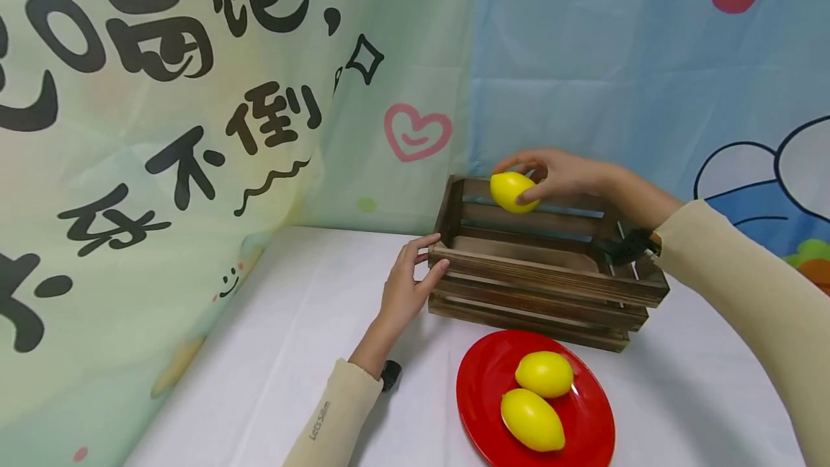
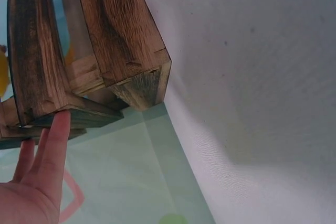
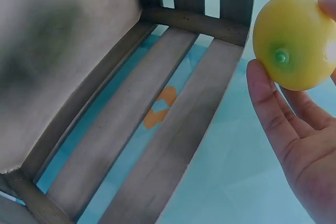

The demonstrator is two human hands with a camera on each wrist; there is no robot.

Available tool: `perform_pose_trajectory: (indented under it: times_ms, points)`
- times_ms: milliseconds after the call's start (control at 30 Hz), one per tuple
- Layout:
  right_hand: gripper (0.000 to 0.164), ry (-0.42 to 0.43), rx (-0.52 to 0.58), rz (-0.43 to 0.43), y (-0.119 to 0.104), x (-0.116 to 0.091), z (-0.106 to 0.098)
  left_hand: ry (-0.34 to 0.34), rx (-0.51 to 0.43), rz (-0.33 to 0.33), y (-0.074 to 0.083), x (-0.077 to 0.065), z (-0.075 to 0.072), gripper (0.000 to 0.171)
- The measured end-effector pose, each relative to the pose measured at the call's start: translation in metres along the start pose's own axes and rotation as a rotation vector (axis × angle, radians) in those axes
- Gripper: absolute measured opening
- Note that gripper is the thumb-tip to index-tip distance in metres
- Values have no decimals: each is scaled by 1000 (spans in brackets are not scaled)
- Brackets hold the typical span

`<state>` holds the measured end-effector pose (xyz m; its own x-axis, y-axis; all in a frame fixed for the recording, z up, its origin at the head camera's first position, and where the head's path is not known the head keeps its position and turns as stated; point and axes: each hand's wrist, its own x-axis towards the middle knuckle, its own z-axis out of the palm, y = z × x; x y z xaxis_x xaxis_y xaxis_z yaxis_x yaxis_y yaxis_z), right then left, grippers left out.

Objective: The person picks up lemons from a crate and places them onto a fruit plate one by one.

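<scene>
My right hand [image 1: 564,175] holds a yellow lemon [image 1: 509,192] over the far left part of a brown slatted wooden crate [image 1: 538,265]. In the right wrist view, fingers and thumb grip the lemon [image 3: 294,43] above the crate's slats [image 3: 173,114]. My left hand [image 1: 408,276] touches the crate's near left corner, its fingers fairly straight. From the left wrist, the fingertips [image 2: 62,119] rest against the end of a slat. Two more lemons, one farther [image 1: 545,373] and one nearer [image 1: 533,420], lie on a red plate [image 1: 473,395] in front of the crate.
The crate and plate stand on a white-covered table [image 1: 272,352]. Behind them hangs a printed cloth backdrop [image 1: 551,56], close to the crate's far side. Each wrist carries a small black device, one of them on the left wrist [image 1: 391,375].
</scene>
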<state>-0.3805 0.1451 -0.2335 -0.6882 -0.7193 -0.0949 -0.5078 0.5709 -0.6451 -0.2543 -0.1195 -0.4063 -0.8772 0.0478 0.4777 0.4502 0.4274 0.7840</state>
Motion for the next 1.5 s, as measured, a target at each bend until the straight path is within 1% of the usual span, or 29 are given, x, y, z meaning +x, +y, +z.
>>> perform_pose_trajectory:
  times_ms: [133, 267, 433, 533, 700, 800, 933, 1100, 1333, 1500]
  points:
    - [60, 17, -13, -5, -4, -12, 3, -6, 13, 9, -1, 0, -2, 46]
    - [59, 47, -21, -20, -14, -19, 5, 3, 39, 6, -3, 1, -8, 46]
    - [58, 44, -31, -93, -27, -25, 9, 23, 41, 8, -4, 0, -16, 46]
    - [57, 33, -7, -150, -31, -32, 12, 20, 42, 14, -4, -1, -18, 46]
    - [57, -33, 78, -259, -33, -47, 23, 28, 27, 41, -6, 0, -15, 46]
    - [57, -43, 77, -294, -34, -58, 31, 24, 15, 53, -7, 0, -12, 46]
    - [57, -13, 58, -316, -35, -76, 42, 18, 18, 38, -8, -2, -9, 46]
    - [58, 32, 73, -370, -33, -98, 55, 9, 19, 14, -7, -4, -7, 46]
    - [60, 20, 109, -385, -31, -121, 79, 13, 15, 29, -6, -2, -5, 46]
    - [59, 9, 121, -352, -24, -139, 104, 2, 4, 44, -6, -2, 0, 46]
